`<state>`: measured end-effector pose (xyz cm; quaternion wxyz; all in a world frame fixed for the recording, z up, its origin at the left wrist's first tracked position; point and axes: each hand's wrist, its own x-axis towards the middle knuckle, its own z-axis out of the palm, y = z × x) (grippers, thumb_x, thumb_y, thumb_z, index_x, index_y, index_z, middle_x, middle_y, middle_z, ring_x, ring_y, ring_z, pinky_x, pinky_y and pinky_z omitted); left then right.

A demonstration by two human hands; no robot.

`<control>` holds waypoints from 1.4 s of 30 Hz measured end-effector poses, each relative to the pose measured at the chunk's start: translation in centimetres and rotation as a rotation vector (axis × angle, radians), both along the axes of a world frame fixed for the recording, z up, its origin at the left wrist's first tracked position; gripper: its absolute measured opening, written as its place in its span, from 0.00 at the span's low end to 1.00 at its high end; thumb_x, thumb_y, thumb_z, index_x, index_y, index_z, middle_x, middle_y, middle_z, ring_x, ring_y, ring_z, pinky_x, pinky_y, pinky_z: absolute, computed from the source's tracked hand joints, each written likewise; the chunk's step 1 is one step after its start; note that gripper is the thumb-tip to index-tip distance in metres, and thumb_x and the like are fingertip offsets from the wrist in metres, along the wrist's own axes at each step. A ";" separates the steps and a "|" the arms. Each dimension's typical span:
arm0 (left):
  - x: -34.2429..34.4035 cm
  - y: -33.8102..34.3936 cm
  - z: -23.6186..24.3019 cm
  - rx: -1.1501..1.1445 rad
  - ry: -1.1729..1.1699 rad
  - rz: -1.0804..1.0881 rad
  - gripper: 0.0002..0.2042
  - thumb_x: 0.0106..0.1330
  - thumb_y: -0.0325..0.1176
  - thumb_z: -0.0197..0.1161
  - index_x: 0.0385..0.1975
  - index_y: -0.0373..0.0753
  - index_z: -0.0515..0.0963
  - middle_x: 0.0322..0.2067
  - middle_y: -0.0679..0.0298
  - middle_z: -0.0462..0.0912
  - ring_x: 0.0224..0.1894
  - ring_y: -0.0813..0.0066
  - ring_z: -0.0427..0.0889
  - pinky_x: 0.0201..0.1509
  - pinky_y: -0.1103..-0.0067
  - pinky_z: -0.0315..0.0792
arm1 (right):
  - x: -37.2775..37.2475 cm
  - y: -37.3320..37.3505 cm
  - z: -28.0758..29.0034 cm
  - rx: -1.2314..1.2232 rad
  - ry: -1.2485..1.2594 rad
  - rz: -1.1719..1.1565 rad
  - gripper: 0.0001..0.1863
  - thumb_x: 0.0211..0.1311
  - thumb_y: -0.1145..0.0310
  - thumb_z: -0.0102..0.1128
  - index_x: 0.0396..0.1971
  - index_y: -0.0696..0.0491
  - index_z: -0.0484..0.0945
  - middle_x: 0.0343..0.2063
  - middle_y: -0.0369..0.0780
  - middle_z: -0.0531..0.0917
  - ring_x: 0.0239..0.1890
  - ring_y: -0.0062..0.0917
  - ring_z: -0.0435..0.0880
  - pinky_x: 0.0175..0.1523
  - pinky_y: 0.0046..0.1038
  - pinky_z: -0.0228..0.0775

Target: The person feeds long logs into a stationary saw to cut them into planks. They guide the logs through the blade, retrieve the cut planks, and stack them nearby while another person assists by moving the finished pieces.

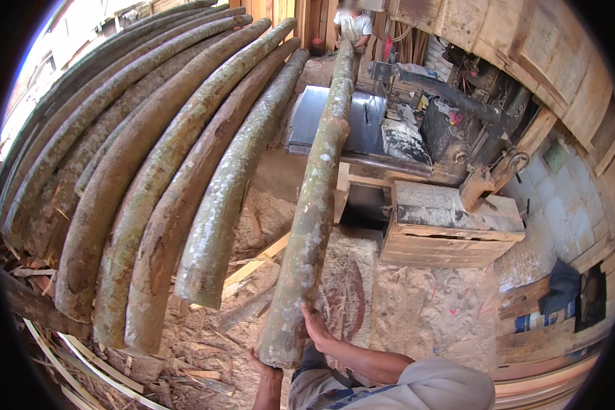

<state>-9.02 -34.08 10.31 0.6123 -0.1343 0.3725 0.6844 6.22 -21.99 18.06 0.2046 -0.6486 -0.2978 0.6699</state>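
Observation:
A long log (314,212) with grey-green, blotchy bark stretches from just in front of me to the far end of the workshop. My left hand (263,365) holds its near end at the lower left edge, its fingers partly hidden by the wood. Against the log's right side, a little farther up, my right hand (314,326) is pressed, gripping it. A person (353,26) stands at the far end, close behind the log's other end. Midway, the log passes over a dark metal saw table (312,121).
Several logs (229,184) lie side by side on the left. Right of the saw table stand black machinery (451,116) and a wooden box (451,246) dusted with sawdust. Sawdust and wood scraps (191,365) cover the floor. Planks (540,383) lie at the lower right.

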 end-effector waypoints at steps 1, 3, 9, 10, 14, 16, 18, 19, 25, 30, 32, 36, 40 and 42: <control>0.8 1.0 1.0 -0.001 -0.006 0.058 0.35 0.59 0.60 0.40 0.57 0.36 0.68 0.54 0.55 0.73 0.55 0.55 0.72 0.57 0.60 0.67 | 0.6 1.0 -0.2 0.018 0.051 0.004 0.48 0.59 0.33 0.46 0.66 0.58 0.52 0.64 0.46 0.60 0.66 0.35 0.57 0.66 0.37 0.52; 1.9 4.3 1.4 -0.086 -0.022 0.156 0.36 0.59 0.60 0.39 0.57 0.34 0.67 0.55 0.52 0.72 0.56 0.54 0.71 0.59 0.60 0.66 | 1.8 4.1 0.1 0.071 0.156 0.024 0.48 0.60 0.34 0.46 0.66 0.59 0.52 0.65 0.46 0.59 0.68 0.36 0.55 0.66 0.37 0.51; 2.2 15.5 4.1 -0.113 -0.043 0.183 0.37 0.62 0.60 0.36 0.59 0.33 0.65 0.56 0.50 0.71 0.56 0.52 0.71 0.60 0.60 0.65 | 13.9 15.2 -1.6 0.103 0.136 0.141 0.31 0.68 0.50 0.48 0.63 0.54 0.61 0.52 0.45 0.76 0.49 0.32 0.80 0.46 0.31 0.76; 2.1 17.7 5.0 -0.133 -0.040 0.209 0.36 0.63 0.60 0.35 0.58 0.33 0.65 0.55 0.50 0.72 0.56 0.52 0.71 0.60 0.60 0.65 | 17.5 17.4 -2.4 0.084 0.097 0.165 0.30 0.68 0.51 0.49 0.63 0.54 0.60 0.52 0.45 0.76 0.48 0.32 0.81 0.47 0.32 0.76; 0.3 23.6 0.9 -0.084 0.007 0.195 0.37 0.62 0.59 0.36 0.61 0.32 0.62 0.59 0.50 0.68 0.59 0.50 0.68 0.62 0.58 0.63 | 38.5 26.1 -10.2 -0.004 -0.119 -0.164 0.27 0.65 0.50 0.50 0.59 0.47 0.66 0.44 0.41 0.79 0.38 0.33 0.82 0.42 0.38 0.74; 1.6 28.3 4.0 -0.035 0.031 0.171 0.37 0.65 0.61 0.34 0.60 0.33 0.63 0.56 0.51 0.71 0.58 0.53 0.70 0.62 0.62 0.64 | 48.8 30.6 -10.1 0.117 -0.341 -0.345 0.22 0.63 0.52 0.52 0.52 0.49 0.74 0.36 0.41 0.82 0.32 0.29 0.82 0.38 0.35 0.74; 2.1 34.0 5.2 -0.071 0.146 0.111 0.36 0.66 0.60 0.34 0.58 0.32 0.64 0.54 0.49 0.73 0.55 0.53 0.73 0.60 0.62 0.67 | 61.7 33.4 -10.7 0.483 -1.291 -0.023 0.27 0.58 0.51 0.57 0.51 0.54 0.74 0.38 0.50 0.82 0.41 0.41 0.82 0.47 0.38 0.73; 2.4 34.9 6.2 -0.063 0.249 0.188 0.35 0.66 0.59 0.34 0.55 0.32 0.67 0.51 0.49 0.75 0.52 0.54 0.75 0.57 0.62 0.69 | 60.6 37.1 -7.0 0.307 -1.325 -0.025 0.29 0.58 0.50 0.57 0.52 0.57 0.72 0.43 0.54 0.79 0.47 0.47 0.78 0.53 0.41 0.70; 6.4 45.8 7.0 -0.198 0.648 0.385 0.31 0.66 0.56 0.41 0.52 0.31 0.70 0.47 0.51 0.77 0.48 0.59 0.76 0.55 0.67 0.69 | 73.4 42.4 -0.3 0.008 -1.836 0.127 0.38 0.54 0.52 0.60 0.62 0.52 0.60 0.58 0.49 0.69 0.64 0.45 0.61 0.63 0.49 0.57; 9.2 56.7 5.5 -0.072 0.636 0.278 0.31 0.64 0.56 0.49 0.52 0.32 0.71 0.48 0.52 0.78 0.49 0.61 0.76 0.54 0.68 0.69 | 81.2 40.6 -2.7 -0.211 -1.625 0.294 0.34 0.56 0.62 0.58 0.64 0.50 0.59 0.58 0.46 0.69 0.57 0.47 0.71 0.57 0.46 0.67; 12.7 62.6 7.0 -0.066 0.691 0.222 0.32 0.65 0.56 0.49 0.55 0.31 0.67 0.49 0.51 0.75 0.53 0.60 0.73 0.58 0.68 0.65 | 82.1 40.0 -2.7 -0.164 -1.599 0.286 0.33 0.56 0.64 0.57 0.63 0.51 0.60 0.53 0.44 0.74 0.52 0.47 0.76 0.53 0.45 0.71; 16.4 70.4 7.7 -0.052 0.909 0.197 0.39 0.62 0.61 0.50 0.65 0.37 0.54 0.63 0.45 0.59 0.65 0.50 0.59 0.68 0.55 0.52 | 79.4 37.4 1.3 0.020 -1.489 0.103 0.31 0.55 0.69 0.53 0.63 0.48 0.63 0.45 0.53 0.79 0.49 0.48 0.78 0.49 0.46 0.72; 22.0 73.6 7.7 -0.102 1.194 0.066 0.46 0.60 0.67 0.48 0.69 0.40 0.42 0.64 0.42 0.56 0.67 0.46 0.54 0.67 0.50 0.52 | 78.4 30.0 -2.1 0.230 -1.685 -0.095 0.39 0.56 0.72 0.56 0.67 0.28 0.55 0.37 0.49 0.74 0.36 0.47 0.79 0.40 0.47 0.70; 25.0 71.8 7.4 -0.069 1.337 -0.200 0.46 0.60 0.67 0.48 0.68 0.38 0.46 0.62 0.43 0.61 0.65 0.48 0.59 0.66 0.51 0.56 | 77.8 28.6 -3.4 0.138 -1.645 -0.042 0.40 0.57 0.71 0.56 0.67 0.25 0.52 0.36 0.47 0.72 0.35 0.46 0.79 0.39 0.47 0.70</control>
